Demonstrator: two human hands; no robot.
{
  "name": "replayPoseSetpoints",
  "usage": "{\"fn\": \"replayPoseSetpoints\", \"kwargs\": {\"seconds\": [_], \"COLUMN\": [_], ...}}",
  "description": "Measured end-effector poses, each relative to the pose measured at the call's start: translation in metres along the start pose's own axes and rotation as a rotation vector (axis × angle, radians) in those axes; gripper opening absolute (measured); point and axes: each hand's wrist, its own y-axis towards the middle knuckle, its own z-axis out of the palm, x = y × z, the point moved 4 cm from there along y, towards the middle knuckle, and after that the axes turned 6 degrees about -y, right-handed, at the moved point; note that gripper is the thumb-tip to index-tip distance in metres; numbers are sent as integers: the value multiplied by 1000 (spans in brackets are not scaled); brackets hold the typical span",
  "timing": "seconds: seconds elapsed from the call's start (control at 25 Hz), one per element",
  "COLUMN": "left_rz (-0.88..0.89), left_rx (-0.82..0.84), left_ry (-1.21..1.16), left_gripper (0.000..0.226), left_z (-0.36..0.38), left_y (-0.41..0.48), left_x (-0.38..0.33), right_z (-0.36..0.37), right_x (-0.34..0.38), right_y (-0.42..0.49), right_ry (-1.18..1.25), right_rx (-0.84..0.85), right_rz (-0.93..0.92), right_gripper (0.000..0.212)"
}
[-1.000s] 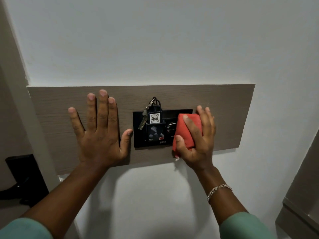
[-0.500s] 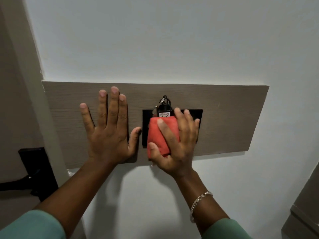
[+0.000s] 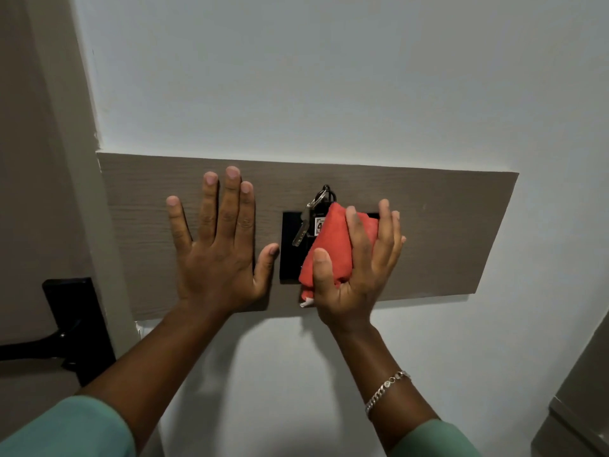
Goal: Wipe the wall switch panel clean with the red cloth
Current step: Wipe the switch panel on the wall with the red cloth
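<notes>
Green sleeves nearest, silver chain bracelet [image 3: 387,389] on right wrist. Right hand [image 3: 354,268] gripped folded red cloth [image 3: 329,249], thumb and fingers clamped round it, cloth pressed on black rectangular wall switch panel [image 3: 290,249]. Left hand [image 3: 219,249] lay flat, fingers spread, on grey wood-grain board [image 3: 445,232], thumb just beside panel's left edge. Silver key [image 3: 301,230] hung just left of cloth.

A pale painted wall [image 3: 329,77] carries a wide wood-grain board [image 3: 445,232]; at left, a beige door [image 3: 23,159] with a black lever handle [image 3: 62,328].
</notes>
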Motion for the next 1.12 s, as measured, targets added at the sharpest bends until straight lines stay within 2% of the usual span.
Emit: {"fn": "replayPoseSetpoints", "kwargs": {"seconds": [0.04,0.16,0.2,0.36,0.4,0.52,0.56,0.72,0.92,1.0,1.12], "left_rz": [1,-7,-8,-1,3,12,10,1,17,95,134], "left_rx": [0,1,0,-12,-22,-28,-18,42,112,123,182], "left_ry": [1,-23,-31,-51,-50,-61,-72,-137,-375,-444,-406], "left_gripper": [85,85,84,84,84,85,86,88,80,74,70], "left_z": [0,-1,-1,0,1,2,2,-6,-34,-49,-61], "left_y": [0,0,-1,-1,-1,-2,-2,-2,5,10,20], "left_x": [1,2,1,-1,0,1,1,0,-13,-35,-71], "right_z": [3,-1,-5,-5,-2,-4,-9,-25,-34,-40,-47], "right_x": [6,2,-7,-17,-10,-9,-17,-30,-17,-18,-10], "right_y": [2,-7,-7,6,6,-6,-8,9,16,13,13], "right_ry": [-10,-99,-95,3,-13,-120,-144,-135,-204,-189,-165], "right_rx": [2,62,67,-45,-40,107,155,227,397,461,533], "right_rz": [-6,-288,-297,85,48,-296,-326,-63,-152,-100,-25], "right_gripper": [60,62,64,68,68,70,71,76,81,81,75]}}
